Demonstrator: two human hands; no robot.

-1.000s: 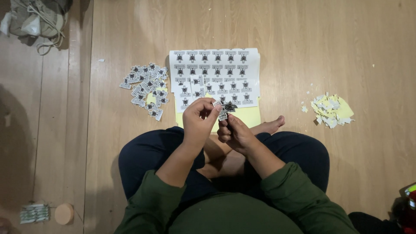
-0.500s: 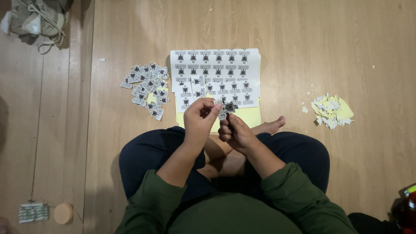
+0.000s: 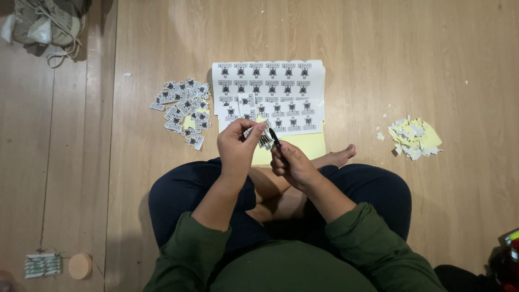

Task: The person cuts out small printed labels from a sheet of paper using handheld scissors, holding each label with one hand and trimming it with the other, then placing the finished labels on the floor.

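Note:
I sit cross-legged on a wooden floor. My left hand (image 3: 236,146) pinches a small printed paper cut-out (image 3: 260,135) between thumb and fingers. My right hand (image 3: 292,164) grips small black scissors (image 3: 274,138) whose blades meet the cut-out's edge. Just beyond my hands lies a white sheet (image 3: 270,94) printed with rows of small black figures, over a yellow backing sheet (image 3: 303,143).
A pile of cut-out pieces (image 3: 184,111) lies left of the sheet. Paper scraps on a yellow piece (image 3: 413,138) sit at the right. A shoe (image 3: 46,24) is at the top left. A small round wooden disc (image 3: 80,265) and a striped packet (image 3: 43,265) lie bottom left.
Both hands stay in the same place with only small finger shifts around the cut-out; the scissors have turned slightly against the paper.

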